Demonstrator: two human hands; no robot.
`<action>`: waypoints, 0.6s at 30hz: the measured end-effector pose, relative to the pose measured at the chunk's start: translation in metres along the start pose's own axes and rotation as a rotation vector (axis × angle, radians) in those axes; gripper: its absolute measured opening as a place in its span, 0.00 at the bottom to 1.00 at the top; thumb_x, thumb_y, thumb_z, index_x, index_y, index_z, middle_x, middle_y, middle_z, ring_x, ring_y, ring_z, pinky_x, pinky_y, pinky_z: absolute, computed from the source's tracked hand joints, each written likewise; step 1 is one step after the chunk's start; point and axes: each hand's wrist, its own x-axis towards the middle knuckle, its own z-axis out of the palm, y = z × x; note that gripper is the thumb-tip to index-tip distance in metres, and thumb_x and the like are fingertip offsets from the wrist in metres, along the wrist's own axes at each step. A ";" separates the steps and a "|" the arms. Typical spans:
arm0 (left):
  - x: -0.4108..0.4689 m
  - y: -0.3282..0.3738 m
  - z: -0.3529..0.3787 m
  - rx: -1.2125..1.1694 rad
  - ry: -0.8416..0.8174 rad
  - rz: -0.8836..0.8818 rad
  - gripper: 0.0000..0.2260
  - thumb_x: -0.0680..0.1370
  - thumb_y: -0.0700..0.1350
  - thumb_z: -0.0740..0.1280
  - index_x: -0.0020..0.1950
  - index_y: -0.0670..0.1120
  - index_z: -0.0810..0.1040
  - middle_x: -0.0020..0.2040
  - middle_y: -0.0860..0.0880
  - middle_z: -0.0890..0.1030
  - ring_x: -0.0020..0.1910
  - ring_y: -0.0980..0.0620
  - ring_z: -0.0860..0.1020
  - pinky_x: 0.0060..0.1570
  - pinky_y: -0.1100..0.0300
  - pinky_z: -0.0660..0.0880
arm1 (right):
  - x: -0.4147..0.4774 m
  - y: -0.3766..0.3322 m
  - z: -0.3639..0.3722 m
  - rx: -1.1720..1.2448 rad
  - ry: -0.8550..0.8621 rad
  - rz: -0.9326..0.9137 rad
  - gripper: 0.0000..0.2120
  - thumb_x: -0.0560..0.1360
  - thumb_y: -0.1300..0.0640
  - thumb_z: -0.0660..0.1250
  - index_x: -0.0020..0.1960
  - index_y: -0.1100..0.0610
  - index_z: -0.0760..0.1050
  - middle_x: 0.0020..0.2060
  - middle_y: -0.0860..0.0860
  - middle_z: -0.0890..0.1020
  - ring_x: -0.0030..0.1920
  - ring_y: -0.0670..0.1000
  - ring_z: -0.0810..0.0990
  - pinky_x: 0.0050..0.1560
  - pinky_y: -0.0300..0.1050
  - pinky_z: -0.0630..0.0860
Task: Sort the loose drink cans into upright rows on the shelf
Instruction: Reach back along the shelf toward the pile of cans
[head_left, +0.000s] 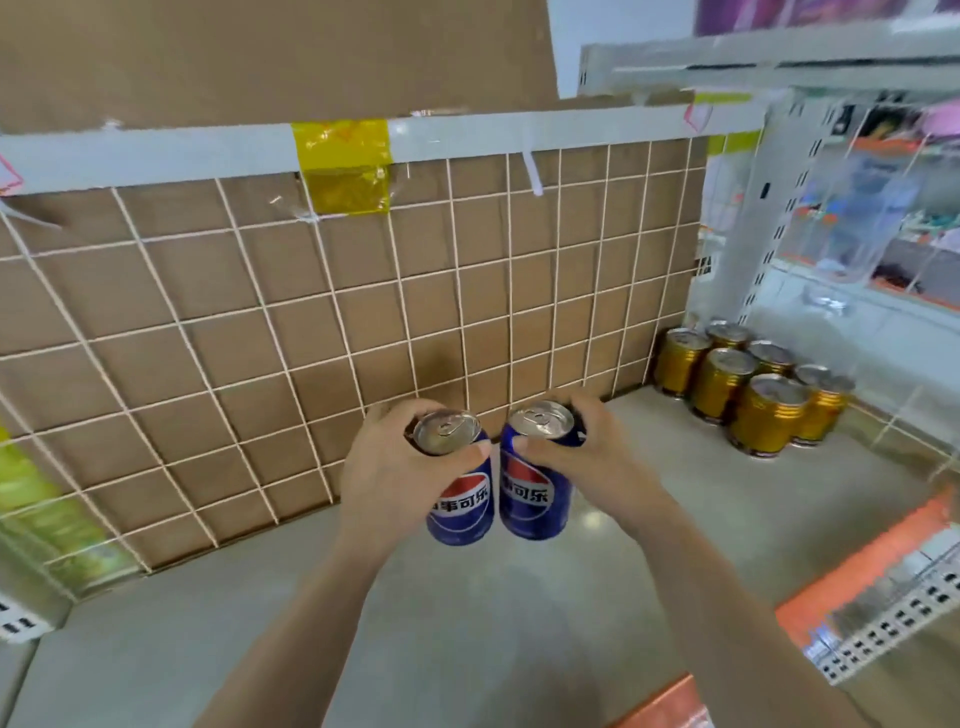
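Your L hand grips L blue can, R hand grips R blue can. Gold cans upright at 2 o'clock on shelf, wire grid behind.

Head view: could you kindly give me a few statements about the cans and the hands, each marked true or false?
1. The left hand grips the left blue can, the right hand the right blue can. True.
2. The gold cans lie on their sides. False: they stand upright at the right rear of the shelf.
3. Both blue cans have their tops up. True.
4. The blue cans touch the gold cans. False: they are well apart.
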 end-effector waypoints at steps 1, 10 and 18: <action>0.006 0.001 0.007 0.016 -0.002 -0.013 0.21 0.61 0.61 0.73 0.51 0.56 0.78 0.49 0.54 0.79 0.48 0.54 0.78 0.45 0.59 0.77 | 0.009 0.004 -0.006 -0.027 -0.014 -0.016 0.15 0.69 0.57 0.75 0.46 0.44 0.71 0.42 0.38 0.78 0.41 0.35 0.78 0.35 0.27 0.73; 0.056 0.031 0.095 0.179 0.051 -0.119 0.23 0.65 0.60 0.74 0.57 0.55 0.76 0.52 0.56 0.79 0.47 0.56 0.77 0.44 0.59 0.78 | 0.120 0.071 -0.071 -0.241 -0.159 -0.044 0.21 0.67 0.51 0.75 0.55 0.43 0.69 0.56 0.47 0.74 0.59 0.50 0.73 0.55 0.45 0.75; 0.085 0.055 0.148 0.324 0.076 -0.275 0.25 0.66 0.58 0.74 0.60 0.52 0.76 0.60 0.54 0.75 0.51 0.52 0.77 0.46 0.58 0.77 | 0.169 0.092 -0.103 -0.284 -0.363 -0.066 0.23 0.67 0.56 0.76 0.58 0.50 0.72 0.57 0.49 0.72 0.59 0.50 0.73 0.60 0.46 0.74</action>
